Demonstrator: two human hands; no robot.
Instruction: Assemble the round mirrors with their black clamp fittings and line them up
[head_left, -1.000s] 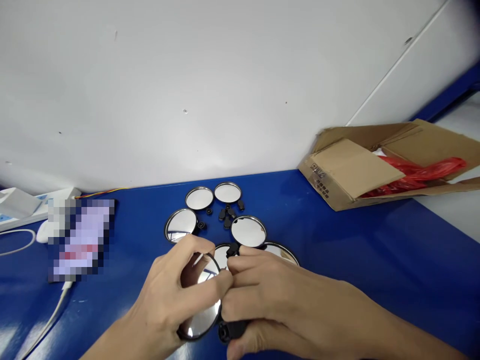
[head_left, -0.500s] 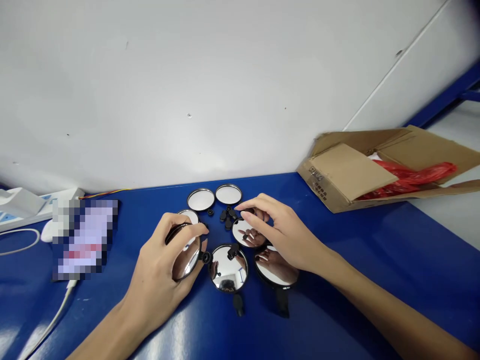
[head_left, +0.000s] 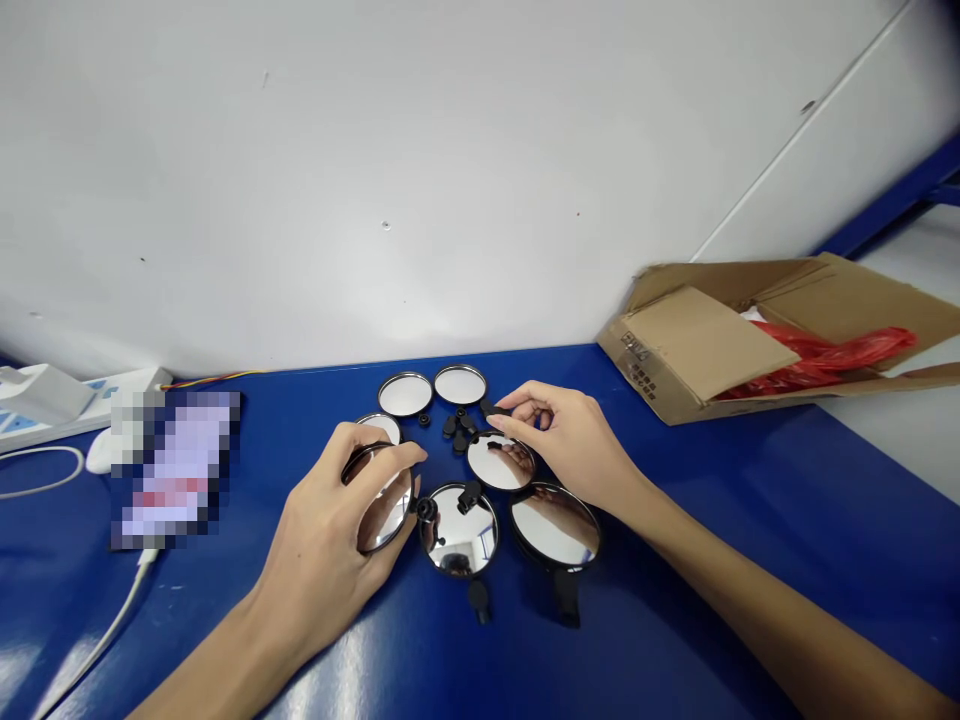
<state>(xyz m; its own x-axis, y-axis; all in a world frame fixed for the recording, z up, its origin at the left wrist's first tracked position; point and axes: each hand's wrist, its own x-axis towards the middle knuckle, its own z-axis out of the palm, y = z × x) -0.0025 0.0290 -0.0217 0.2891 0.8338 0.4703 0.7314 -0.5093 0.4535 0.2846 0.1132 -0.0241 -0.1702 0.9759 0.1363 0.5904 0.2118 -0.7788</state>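
Observation:
My left hand [head_left: 330, 525] is closed round the rim of a round mirror [head_left: 386, 512], tilted, its black ball-joint stub [head_left: 425, 509] pointing right. Between thumb and fingertips of my right hand [head_left: 566, 430] is a small black plastic mount [head_left: 491, 408]. Just left of it lies a cluster of similar black mounts [head_left: 460, 432]. Beneath the right hand rest a round mirror [head_left: 501, 461] and a larger one [head_left: 556, 526] with a black arm. In the middle, another mirror [head_left: 459, 545] carries a loose black mount [head_left: 469, 496] on its glass.
Two mirrors [head_left: 405, 394] [head_left: 460, 386] lie near the wall, and one [head_left: 381, 428] is partly behind my left hand. A black mount [head_left: 479, 602] lies in front. At left are a phone [head_left: 176, 460] and a power strip [head_left: 127, 398]; at right, an open cardboard box [head_left: 697, 350] with red plastic.
My right hand has closed its fingertips on a small black mount and drawn it slightly away from the cluster. My left hand still holds its mirror, turned a little.

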